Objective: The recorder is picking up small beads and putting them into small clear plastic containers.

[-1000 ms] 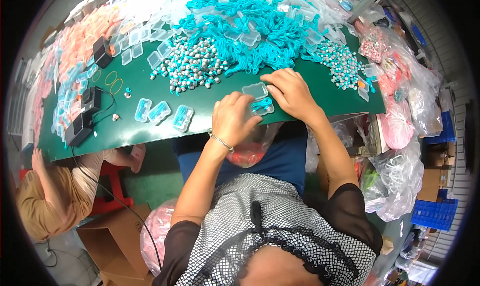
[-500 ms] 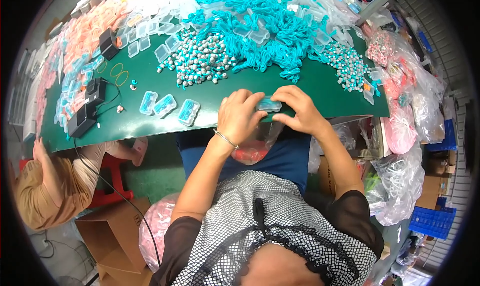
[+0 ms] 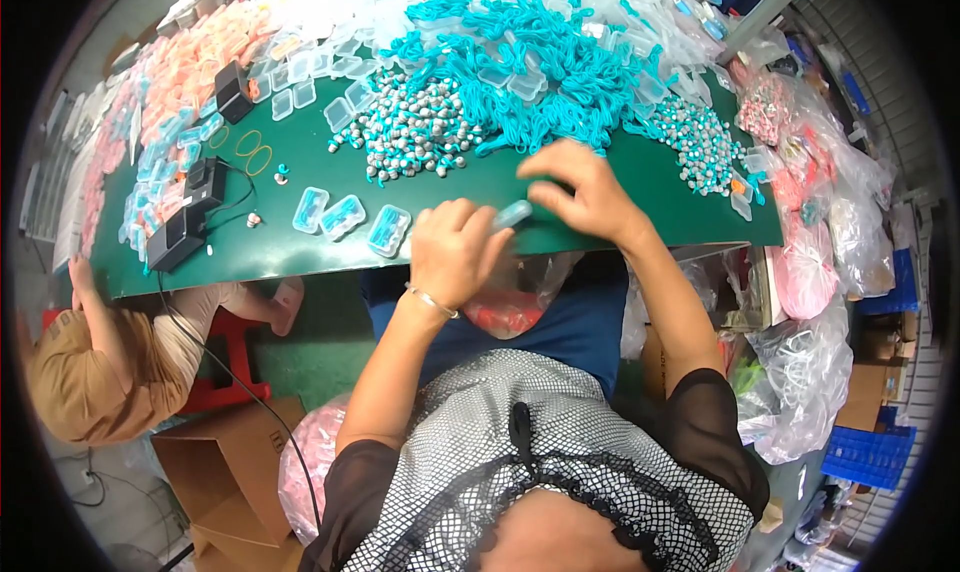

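My left hand (image 3: 450, 254) grips a small clear plastic box (image 3: 512, 215) with teal inside, tilted at the table's front edge. Its fingers hide part of the box. My right hand (image 3: 578, 190) is just to the right and off the box, thumb and fingers apart, holding nothing I can see. Left of my left hand lie three clear boxes with teal cord inside: one nearest (image 3: 389, 231), a middle one (image 3: 343, 218) and a far one (image 3: 310, 210). Beyond my hands is a big heap of teal cord bundles (image 3: 560, 87).
Grey-and-teal beads (image 3: 415, 132) are heaped left of the cords, more beads (image 3: 700, 142) to the right. Empty clear boxes (image 3: 292, 97) lie at the back left. Black devices (image 3: 176, 238) with a cable stand near a seated person (image 3: 110, 372). Stuffed plastic bags (image 3: 805, 257) crowd the right side.
My right hand has come off the small box and lifted slightly. My left hand has moved left and a little nearer, carrying the box, which is now tilted.
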### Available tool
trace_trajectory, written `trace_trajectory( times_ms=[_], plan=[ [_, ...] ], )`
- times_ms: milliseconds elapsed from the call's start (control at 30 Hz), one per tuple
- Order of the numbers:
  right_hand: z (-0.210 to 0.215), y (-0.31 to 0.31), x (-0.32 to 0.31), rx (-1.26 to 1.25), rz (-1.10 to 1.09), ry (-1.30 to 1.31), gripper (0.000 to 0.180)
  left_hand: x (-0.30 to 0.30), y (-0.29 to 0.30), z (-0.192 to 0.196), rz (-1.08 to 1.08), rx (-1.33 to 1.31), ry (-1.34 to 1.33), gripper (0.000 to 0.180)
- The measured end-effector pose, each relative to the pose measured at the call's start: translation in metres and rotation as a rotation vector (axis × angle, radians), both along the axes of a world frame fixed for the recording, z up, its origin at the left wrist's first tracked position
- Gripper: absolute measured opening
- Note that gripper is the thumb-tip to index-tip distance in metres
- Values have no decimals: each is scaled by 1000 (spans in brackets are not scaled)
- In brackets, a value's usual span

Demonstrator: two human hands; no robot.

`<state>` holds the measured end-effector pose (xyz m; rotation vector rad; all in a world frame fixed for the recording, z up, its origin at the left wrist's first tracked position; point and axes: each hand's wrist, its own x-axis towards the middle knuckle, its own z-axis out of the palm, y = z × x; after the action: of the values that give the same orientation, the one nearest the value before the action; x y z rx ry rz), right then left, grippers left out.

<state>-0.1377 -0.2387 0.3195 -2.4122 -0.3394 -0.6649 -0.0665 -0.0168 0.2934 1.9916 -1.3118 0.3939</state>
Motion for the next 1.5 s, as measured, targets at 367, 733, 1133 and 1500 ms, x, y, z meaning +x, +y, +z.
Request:
trace_trajectory(
  times_ms=[367,733,1133,1500],
  plan=[
    [6,-49,80,-195,-426,-178,14,38,66,12,197,182,-181,34],
    [17,23,-35,-377,-178,-95,19,39,42,10,271,9,-84,21],
    [-10,-25,-77,-199,-604,-141,9,61,-20,-7,429,317,-235,9],
    [-29,-146,-53,-650,-1098,3,17,41,-19,8,306,167,-156,14]
  ],
)
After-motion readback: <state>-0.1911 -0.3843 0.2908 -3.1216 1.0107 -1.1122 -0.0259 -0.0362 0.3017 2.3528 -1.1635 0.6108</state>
